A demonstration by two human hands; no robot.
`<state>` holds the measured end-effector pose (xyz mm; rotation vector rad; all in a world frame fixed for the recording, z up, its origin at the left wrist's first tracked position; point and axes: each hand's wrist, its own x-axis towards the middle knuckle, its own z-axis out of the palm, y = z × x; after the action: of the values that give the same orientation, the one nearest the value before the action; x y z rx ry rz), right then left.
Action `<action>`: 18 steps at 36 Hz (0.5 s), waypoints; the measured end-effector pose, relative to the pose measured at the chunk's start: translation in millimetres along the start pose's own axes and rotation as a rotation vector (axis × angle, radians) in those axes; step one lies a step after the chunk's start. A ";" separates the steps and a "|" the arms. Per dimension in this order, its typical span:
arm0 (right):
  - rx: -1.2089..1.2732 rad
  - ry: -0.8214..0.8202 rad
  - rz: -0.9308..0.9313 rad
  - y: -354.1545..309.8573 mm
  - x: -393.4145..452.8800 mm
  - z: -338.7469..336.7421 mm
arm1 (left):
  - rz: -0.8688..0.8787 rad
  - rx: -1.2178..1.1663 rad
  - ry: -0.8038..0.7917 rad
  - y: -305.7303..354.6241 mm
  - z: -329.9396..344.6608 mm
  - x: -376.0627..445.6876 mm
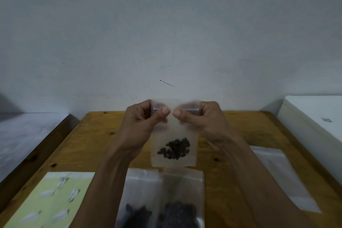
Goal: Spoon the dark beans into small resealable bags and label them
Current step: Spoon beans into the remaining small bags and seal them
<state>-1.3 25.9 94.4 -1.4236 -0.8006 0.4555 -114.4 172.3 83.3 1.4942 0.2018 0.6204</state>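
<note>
I hold a small clear resealable bag [174, 131] upright above the wooden table [227, 153]. A clump of dark beans [174, 148] lies at its bottom. My left hand [144, 118] pinches the bag's top strip on the left, and my right hand [198, 116] pinches it on the right, thumbs nearly meeting at the middle. Below them, two more clear bags [161, 200] with dark beans lie flat at the table's near edge. A pale yellow sheet of white labels [53, 200] lies at the near left.
A stack of empty clear bags [283, 176] lies on the table's right side. A white box [314, 116] stands off the table to the right. A grey surface [27, 135] sits to the left, and a plain wall rises behind the table.
</note>
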 end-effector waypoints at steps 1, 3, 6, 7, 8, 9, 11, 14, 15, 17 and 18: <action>0.018 0.011 0.001 -0.1 -0.6 0.9 | -0.010 -0.014 -0.008 0.6 1.7 -1.1; 0.047 0.017 -0.005 0.8 -2.9 1.5 | -0.030 -0.025 -0.019 1.0 5.3 -4.0; 0.066 0.021 -0.005 1.0 -5.9 1.5 | -0.024 -0.015 0.011 1.1 9.2 -8.1; 0.066 0.032 0.001 1.2 -6.6 1.6 | -0.015 -0.013 0.028 0.8 10.7 -9.1; 0.060 0.047 0.009 1.4 -7.4 2.0 | -0.008 -0.014 0.045 0.7 12.5 -10.1; 0.049 0.060 0.021 1.4 -8.0 2.6 | -0.001 -0.014 0.066 0.4 14.2 -11.1; 0.029 0.074 0.040 0.5 -11.0 2.9 | 0.004 -0.018 0.102 0.2 16.8 -13.1; 0.011 0.057 0.073 -3.5 -18.8 -2.3 | -0.018 0.002 0.098 2.3 15.1 -15.8; 0.021 0.056 0.094 -5.2 -21.2 -6.1 | -0.036 0.004 0.087 3.9 13.3 -16.6; 0.051 0.097 0.127 -7.0 -24.6 -15.6 | -0.064 -0.015 0.092 9.2 7.9 -19.5; 0.076 0.137 0.148 -7.2 -26.3 -21.5 | -0.067 -0.031 0.122 11.3 3.6 -20.9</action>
<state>-4.7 -8.6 96.7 -1.4325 -0.5649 0.4907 -132.9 158.3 89.4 1.4155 0.3333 0.6588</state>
